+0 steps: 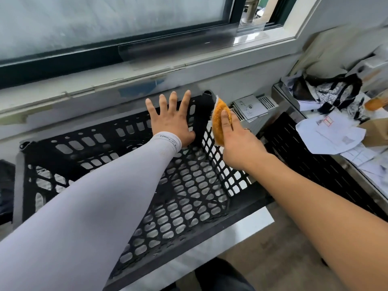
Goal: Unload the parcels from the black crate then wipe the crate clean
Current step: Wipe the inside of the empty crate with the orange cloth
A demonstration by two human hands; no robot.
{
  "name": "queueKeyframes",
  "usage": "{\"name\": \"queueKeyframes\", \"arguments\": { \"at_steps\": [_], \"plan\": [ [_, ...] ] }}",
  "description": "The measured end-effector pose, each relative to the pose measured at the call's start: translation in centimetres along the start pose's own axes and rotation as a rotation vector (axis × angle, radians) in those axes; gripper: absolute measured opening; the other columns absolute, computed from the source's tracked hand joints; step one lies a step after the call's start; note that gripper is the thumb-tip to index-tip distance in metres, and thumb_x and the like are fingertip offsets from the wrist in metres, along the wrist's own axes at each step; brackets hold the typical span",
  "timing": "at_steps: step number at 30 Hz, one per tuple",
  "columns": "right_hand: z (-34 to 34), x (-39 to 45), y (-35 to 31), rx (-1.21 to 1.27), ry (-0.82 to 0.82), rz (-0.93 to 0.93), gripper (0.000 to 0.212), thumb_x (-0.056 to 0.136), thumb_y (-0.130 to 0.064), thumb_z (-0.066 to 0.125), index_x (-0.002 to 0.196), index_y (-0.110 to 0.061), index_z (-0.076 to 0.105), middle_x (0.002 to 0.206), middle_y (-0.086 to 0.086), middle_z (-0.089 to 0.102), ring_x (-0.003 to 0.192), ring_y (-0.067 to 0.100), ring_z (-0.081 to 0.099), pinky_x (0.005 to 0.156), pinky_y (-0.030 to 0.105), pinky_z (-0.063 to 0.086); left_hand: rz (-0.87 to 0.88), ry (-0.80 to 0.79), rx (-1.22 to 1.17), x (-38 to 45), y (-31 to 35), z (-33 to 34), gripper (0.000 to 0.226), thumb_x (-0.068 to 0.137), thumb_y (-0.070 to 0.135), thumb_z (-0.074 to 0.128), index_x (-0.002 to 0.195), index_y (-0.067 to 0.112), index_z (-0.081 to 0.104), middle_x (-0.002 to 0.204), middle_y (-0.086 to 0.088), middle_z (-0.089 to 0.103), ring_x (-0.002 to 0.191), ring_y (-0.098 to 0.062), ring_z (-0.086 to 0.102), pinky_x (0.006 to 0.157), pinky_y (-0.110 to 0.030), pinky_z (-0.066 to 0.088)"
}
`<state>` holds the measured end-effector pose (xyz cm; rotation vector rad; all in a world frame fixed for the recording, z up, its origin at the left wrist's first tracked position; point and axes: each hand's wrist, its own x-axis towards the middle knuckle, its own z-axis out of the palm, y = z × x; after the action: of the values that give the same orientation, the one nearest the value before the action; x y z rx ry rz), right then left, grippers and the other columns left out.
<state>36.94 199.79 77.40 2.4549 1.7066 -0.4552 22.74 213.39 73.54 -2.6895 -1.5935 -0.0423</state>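
Note:
The black perforated crate (69, 152) stands below the window with nothing inside it. My left hand (171, 120), in a grey sleeve, has its fingers spread straight and rests against the inside of the crate's far wall near the far right corner. My right hand (237, 141) holds an orange cloth (219, 122) against the outer side of that corner post, thumb pressed on the cloth. Parcels (329, 133) in white and black wrapping lie heaped on the table at the right.
A window sill and window (126, 28) run along the back. A second dark perforated crate (315, 164) lies at the right beside the table. Small white boxes (249, 108) sit behind the crate's corner. Brown floor shows at the lower right.

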Motion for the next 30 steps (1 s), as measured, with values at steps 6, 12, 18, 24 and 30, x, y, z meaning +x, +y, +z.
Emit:
{"name": "queueKeyframes", "arguments": {
  "at_steps": [6,12,18,24,30],
  "plan": [
    [1.2,-3.3,0.8,-0.056,0.008,0.022,0.103,0.098,-0.024,0.054,0.158,-0.021,-0.029,0.169,0.004,-0.022,0.143,0.038,0.035,0.104,0.052,0.045,0.018,0.007,-0.008,0.2,-0.3,0.3,0.118,0.081,0.067,0.065,0.160,0.038,-0.018,0.172,-0.008,0.001,0.158,-0.038,-0.001,0.120,-0.071,-0.006],
    [1.8,-6.7,2.1,-0.110,-0.029,0.033,0.100,0.101,-0.038,0.050,0.157,-0.023,-0.031,0.170,0.003,-0.022,0.149,0.036,0.029,0.116,0.055,0.032,0.024,0.018,-0.007,0.2,-0.4,0.4,0.119,0.081,0.067,0.066,0.160,0.037,-0.016,0.172,-0.008,0.003,0.158,-0.038,-0.001,0.120,-0.072,-0.005],
    [2.7,-9.2,2.9,-0.128,-0.050,0.062,0.092,0.102,-0.048,0.037,0.156,-0.023,-0.033,0.171,0.005,-0.019,0.156,0.033,0.017,0.124,0.060,0.015,0.023,0.086,-0.003,0.2,-0.3,1.3,0.119,0.078,0.067,0.067,0.161,0.037,-0.013,0.170,-0.008,0.010,0.157,-0.039,0.005,0.120,-0.071,-0.004],
    [2.9,-8.4,2.4,-0.133,-0.022,0.066,0.096,0.101,-0.065,0.034,0.156,-0.022,-0.032,0.170,0.007,-0.020,0.155,0.037,0.019,0.123,0.061,0.019,0.013,0.080,-0.008,0.4,-0.5,1.5,0.118,0.079,0.068,0.067,0.161,0.037,-0.013,0.171,-0.009,0.009,0.157,-0.039,0.004,0.120,-0.071,-0.004],
    [2.7,-4.6,1.0,-0.157,0.064,0.051,0.102,0.101,-0.049,0.051,0.158,-0.019,-0.028,0.170,0.014,-0.013,0.152,0.046,0.019,0.120,0.062,0.027,0.017,0.071,-0.018,0.2,-0.4,1.1,0.117,0.079,0.063,0.069,0.161,0.036,-0.010,0.169,-0.009,0.010,0.155,-0.039,0.008,0.122,-0.069,-0.003]
  ]
}}
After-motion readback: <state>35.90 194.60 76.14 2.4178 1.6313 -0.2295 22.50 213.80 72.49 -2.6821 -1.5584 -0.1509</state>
